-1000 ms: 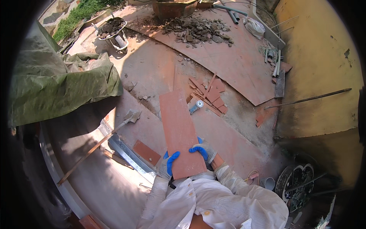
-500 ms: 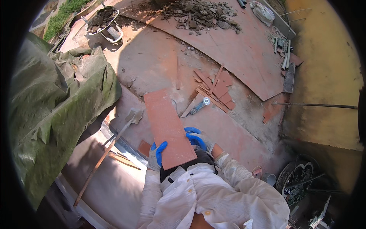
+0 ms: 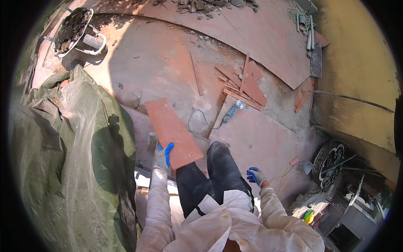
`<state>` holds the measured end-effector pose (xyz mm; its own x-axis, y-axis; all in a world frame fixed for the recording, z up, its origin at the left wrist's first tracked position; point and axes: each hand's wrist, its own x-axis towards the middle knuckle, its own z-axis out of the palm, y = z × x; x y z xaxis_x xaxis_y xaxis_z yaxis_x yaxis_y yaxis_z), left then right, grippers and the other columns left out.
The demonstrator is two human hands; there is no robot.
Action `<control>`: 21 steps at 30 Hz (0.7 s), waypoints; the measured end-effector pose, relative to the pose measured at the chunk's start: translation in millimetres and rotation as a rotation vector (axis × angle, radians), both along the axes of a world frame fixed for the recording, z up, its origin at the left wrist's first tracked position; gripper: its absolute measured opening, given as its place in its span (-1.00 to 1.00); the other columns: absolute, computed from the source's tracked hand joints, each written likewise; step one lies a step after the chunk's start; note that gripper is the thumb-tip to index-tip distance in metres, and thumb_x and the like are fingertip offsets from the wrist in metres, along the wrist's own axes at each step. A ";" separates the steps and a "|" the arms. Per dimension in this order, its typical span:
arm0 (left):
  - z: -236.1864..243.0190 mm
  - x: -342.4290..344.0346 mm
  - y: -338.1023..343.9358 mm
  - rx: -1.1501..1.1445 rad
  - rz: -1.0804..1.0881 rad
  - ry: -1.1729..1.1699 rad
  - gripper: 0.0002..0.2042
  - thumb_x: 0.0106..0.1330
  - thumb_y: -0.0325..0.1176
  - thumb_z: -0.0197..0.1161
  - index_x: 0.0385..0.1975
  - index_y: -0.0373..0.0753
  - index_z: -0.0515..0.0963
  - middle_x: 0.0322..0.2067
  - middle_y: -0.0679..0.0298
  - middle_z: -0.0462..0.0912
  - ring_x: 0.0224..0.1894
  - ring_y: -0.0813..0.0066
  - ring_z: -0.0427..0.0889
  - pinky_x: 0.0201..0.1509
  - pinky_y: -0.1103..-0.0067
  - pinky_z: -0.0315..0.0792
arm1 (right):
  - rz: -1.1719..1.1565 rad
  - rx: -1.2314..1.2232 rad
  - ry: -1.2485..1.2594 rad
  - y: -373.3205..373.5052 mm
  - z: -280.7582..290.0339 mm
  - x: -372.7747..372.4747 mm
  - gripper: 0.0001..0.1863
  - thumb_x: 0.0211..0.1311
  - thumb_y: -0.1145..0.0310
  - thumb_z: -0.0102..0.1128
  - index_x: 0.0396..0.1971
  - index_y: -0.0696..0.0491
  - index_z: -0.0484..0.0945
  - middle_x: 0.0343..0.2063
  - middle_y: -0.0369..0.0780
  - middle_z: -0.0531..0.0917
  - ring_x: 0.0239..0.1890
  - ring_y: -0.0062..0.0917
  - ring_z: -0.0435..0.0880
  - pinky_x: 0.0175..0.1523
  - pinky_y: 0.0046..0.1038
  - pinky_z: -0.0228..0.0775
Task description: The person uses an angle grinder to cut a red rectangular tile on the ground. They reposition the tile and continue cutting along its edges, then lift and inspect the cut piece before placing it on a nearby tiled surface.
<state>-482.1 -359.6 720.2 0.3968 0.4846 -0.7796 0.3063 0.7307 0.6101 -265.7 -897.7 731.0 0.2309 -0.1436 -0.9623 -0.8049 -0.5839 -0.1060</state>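
2 hands well apart here, and it's the left hand (image 3: 161, 158) doing all the holding, gloved and clamped near the lower left corner of the red tile (image 3: 173, 132)! Out it hangs over the floor (image 3: 155, 63), slanting away from the left leg (image 3: 189, 180). Across to the right hand (image 3: 256, 175): free, loosely curled, out beside the right leg (image 3: 226, 168). Further out, the angle grinder (image 3: 231, 113) lies close to the top left corner of the pale paved section (image 3: 260, 138), red offcuts (image 3: 253, 86) strewn just beyond.
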 end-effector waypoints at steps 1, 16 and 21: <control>-7.8 2.0 14.3 -0.029 0.030 -0.045 -0.44 0.40 -0.33 0.52 0.34 -0.40 0.57 0.14 0.10 0.78 0.09 0.21 0.81 0.21 0.36 0.70 | 0.197 -0.069 0.056 19.2 -7.8 -10.3 -0.43 0.33 0.12 0.57 0.28 -0.06 0.60 -0.16 -0.18 0.82 -0.30 -0.39 0.82 -0.25 -0.27 0.69; -274.4 118.9 137.0 0.093 -0.052 -0.036 -0.46 0.43 -0.27 0.50 0.32 -0.41 0.56 0.14 0.11 0.77 0.11 0.36 0.77 0.21 0.40 0.66 | 0.866 0.161 -0.252 334.5 -369.8 122.1 -0.33 0.21 0.03 0.45 0.29 0.02 0.63 -0.02 0.00 0.85 0.07 -0.05 0.82 0.23 -0.14 0.61; -445.9 163.6 167.4 0.145 -0.152 -0.138 -0.49 0.48 -0.27 0.46 0.31 -0.40 0.56 0.13 0.11 0.77 0.10 0.37 0.76 0.20 0.39 0.65 | 0.840 0.122 -0.475 408.9 -531.6 197.2 -0.24 0.26 0.04 0.51 0.39 0.08 0.51 0.10 0.02 0.78 0.12 -0.07 0.80 0.25 -0.15 0.62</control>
